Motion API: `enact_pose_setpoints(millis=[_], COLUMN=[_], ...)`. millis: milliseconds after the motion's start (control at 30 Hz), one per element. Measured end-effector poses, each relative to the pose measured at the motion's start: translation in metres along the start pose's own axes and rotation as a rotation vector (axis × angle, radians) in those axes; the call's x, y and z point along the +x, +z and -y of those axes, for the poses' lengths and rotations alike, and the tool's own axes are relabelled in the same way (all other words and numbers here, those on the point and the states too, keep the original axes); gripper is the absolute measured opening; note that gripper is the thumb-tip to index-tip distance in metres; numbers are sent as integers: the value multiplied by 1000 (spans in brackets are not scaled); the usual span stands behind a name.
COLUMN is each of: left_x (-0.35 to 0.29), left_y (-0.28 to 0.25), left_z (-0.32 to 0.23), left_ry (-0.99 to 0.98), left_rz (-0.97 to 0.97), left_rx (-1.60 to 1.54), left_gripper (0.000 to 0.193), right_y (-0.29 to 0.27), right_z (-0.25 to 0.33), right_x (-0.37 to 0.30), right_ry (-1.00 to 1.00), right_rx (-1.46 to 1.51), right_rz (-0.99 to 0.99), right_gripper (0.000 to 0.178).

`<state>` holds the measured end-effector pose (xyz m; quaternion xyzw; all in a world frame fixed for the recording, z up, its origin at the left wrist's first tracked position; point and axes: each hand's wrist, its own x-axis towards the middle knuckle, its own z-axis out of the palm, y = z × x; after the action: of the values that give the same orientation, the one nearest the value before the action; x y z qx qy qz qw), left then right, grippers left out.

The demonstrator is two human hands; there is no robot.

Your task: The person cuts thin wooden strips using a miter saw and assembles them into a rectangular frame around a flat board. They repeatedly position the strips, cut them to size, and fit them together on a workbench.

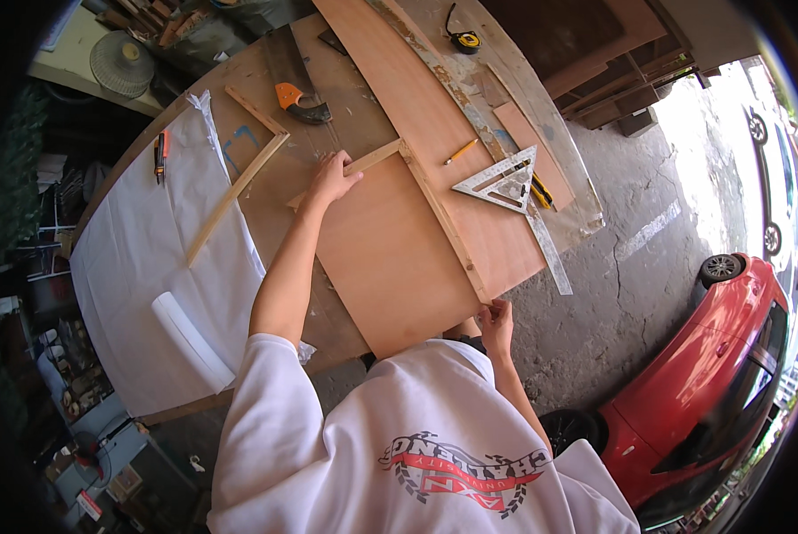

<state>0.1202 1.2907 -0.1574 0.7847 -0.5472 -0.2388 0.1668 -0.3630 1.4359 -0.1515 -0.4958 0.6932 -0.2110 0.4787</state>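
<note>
A thin plywood panel [385, 258] lies on the worktable in front of me. Along its far and right edges rests an L-shaped frame of narrow wooden strips [443, 218]. My left hand [332, 181] is closed round the short strip at the panel's far left corner. At the near right corner, my right hand [497, 325] pinches the end of the long strip; some of its fingers are hidden. Under the frame's right side runs a longer plywood sheet [385, 62]. On that sheet are a pencil [460, 152] and a metal triangular square [503, 181].
Left of the panel lie a second L-shaped wooden frame [238, 189], a handsaw [302, 102], pliers [160, 158] and a white sheet [141, 267]. A utility knife [541, 191], metal ruler [550, 258] and tape measure [465, 41] are to the right. Beyond stands a red car [684, 374].
</note>
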Motion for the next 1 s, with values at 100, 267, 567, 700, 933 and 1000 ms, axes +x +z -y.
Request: enact_pose_setpoints(millis=[100,267,567,700,933,1000], left_x=[-1,-26,-119,-188,-240,-246], left_y=[-3,-40,-151,-76,28,29], left_z=[7,11,-23,-46,-85,-89], left_ry=[-82,49,119,-171,-262,-229], left_rz=[83,-71,-917,-1005,-1126,-1167], left_rx=[-137,-389,-679,-646,-837,-826], left_gripper=[48,43,38,35,35,33], right_y=[-2,-21,-79,-106,-132,-135], right_z=[-2,58,250,248,200,197], right_x=[6,-5,40,60,93,97], right_ry=[124,29,-712,-790,-821,-894], right_rx=[253,368,459,403,311,229], right_rz=[23,-54,-26,59,157,137], right_gripper=[26,22,16,16,17,16])
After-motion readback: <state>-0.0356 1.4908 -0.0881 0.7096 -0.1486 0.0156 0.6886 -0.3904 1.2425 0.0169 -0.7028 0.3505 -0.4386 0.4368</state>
